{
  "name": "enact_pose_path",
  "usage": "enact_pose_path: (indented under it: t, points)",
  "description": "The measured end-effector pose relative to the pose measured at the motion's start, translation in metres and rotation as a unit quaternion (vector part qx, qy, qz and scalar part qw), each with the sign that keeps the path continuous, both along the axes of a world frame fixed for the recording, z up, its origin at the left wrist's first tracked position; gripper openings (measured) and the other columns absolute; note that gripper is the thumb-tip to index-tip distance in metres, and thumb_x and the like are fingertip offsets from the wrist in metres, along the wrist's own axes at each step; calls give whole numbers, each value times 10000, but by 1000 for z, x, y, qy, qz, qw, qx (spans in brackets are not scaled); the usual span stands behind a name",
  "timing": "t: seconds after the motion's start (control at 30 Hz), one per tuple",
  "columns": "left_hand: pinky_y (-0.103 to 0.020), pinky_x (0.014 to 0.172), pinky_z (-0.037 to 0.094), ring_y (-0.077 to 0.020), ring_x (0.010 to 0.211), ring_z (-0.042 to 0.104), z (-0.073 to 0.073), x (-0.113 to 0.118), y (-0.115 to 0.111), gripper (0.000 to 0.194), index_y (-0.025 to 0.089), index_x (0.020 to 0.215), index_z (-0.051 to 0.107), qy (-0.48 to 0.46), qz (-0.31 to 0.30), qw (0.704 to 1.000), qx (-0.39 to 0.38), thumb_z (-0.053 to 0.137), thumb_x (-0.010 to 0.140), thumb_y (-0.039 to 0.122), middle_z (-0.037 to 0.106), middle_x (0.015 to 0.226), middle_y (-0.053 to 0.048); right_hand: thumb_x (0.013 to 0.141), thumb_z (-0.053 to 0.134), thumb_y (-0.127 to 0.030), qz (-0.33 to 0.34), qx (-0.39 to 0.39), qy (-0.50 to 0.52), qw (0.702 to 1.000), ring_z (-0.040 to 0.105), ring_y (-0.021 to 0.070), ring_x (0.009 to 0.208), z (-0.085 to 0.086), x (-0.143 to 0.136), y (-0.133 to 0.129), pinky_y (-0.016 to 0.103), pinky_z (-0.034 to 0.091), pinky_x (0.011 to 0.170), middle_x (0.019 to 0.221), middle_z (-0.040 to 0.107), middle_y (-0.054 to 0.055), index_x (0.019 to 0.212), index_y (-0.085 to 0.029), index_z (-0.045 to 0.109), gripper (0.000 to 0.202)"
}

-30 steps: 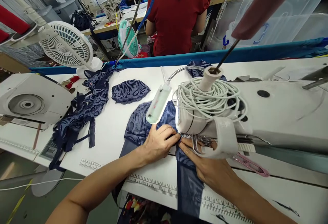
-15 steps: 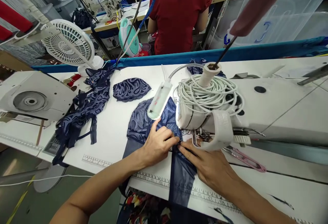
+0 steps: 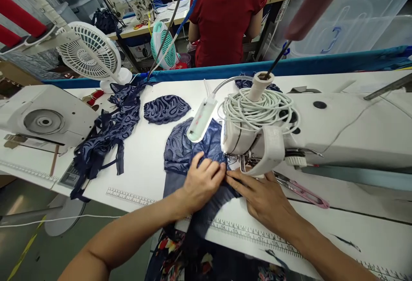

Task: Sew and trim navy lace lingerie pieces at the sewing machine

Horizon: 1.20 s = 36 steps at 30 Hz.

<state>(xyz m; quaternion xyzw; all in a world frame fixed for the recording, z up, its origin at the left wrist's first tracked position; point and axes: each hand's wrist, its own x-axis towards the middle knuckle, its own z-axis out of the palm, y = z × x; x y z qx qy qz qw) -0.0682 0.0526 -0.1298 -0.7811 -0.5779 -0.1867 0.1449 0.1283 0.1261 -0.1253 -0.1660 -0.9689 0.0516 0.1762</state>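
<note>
Navy lace fabric (image 3: 177, 147) with a sheer dark band lies under the sewing machine head (image 3: 240, 137) and hangs over the table's front edge. My left hand (image 3: 206, 180) is closed in a pinch on the fabric just left of the needle area. Beside it my right hand (image 3: 262, 195) rests on the fabric's edge, fingers stretched forward below the machine's white guard. The fingertips of both hands nearly meet. The needle itself is hidden. A small lamp (image 3: 201, 120) hangs over the lace.
A separate lace piece (image 3: 167, 109) and a heap of navy lace straps (image 3: 112, 131) lie to the left. Pink-handled snips (image 3: 309, 194) are right of the machine. A white fan (image 3: 88, 51) stands at the back left. A person in red (image 3: 227, 19) sits beyond.
The fabric has shifted under my hands, and its sheer hanging part has swung left. My hands have moved slightly, and the thread on the machine's right now hangs slack.
</note>
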Motion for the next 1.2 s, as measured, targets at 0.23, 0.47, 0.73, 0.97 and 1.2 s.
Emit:
enact_pose_path:
  t: [0.23, 0.47, 0.73, 0.97, 1.2]
  points:
    - [-531, 1149, 290, -132, 767, 551, 14, -9, -3, 263, 197, 957, 666, -26, -10, 999, -32, 420, 951, 103, 611, 766, 9, 786, 416, 47, 14, -6, 24, 1000, 614, 184, 917, -3, -2, -4, 448, 314, 1038, 1128, 690, 44, 1112, -201, 678, 486]
    - [-568, 1151, 286, -134, 764, 560, -2, 0, -8, 205, 184, 1005, 636, 2, -8, 1000, 0, 447, 957, 120, 618, 769, 14, 756, 391, 67, 16, -6, 30, 999, 630, 179, 921, -2, 1, -1, 420, 343, 1032, 1154, 698, 20, 1098, -223, 693, 540]
    - [-545, 1099, 343, -155, 786, 554, 2, 1, 12, 208, 179, 849, 632, 4, 7, 1000, -4, 454, 924, 104, 605, 770, -8, 739, 404, 49, -26, 14, -19, 999, 614, 246, 924, -11, -1, 6, 407, 370, 813, 1167, 685, 71, 1197, -236, 670, 601]
    - [-500, 1095, 341, -162, 901, 560, -5, -20, 9, 218, 206, 1050, 648, -1, -50, 998, -32, 500, 922, 110, 658, 922, -20, 721, 443, 56, -4, 7, -31, 999, 556, 216, 997, -2, -3, 0, 429, 306, 977, 1238, 637, 55, 1228, -229, 644, 615]
    - [-456, 1106, 335, -137, 819, 552, 4, -15, 5, 246, 185, 995, 661, -8, -36, 998, -51, 447, 925, 85, 638, 842, -9, 742, 456, 36, 15, -6, -11, 1000, 559, 195, 912, -4, -4, -3, 425, 292, 993, 1156, 661, 57, 1127, -200, 674, 502]
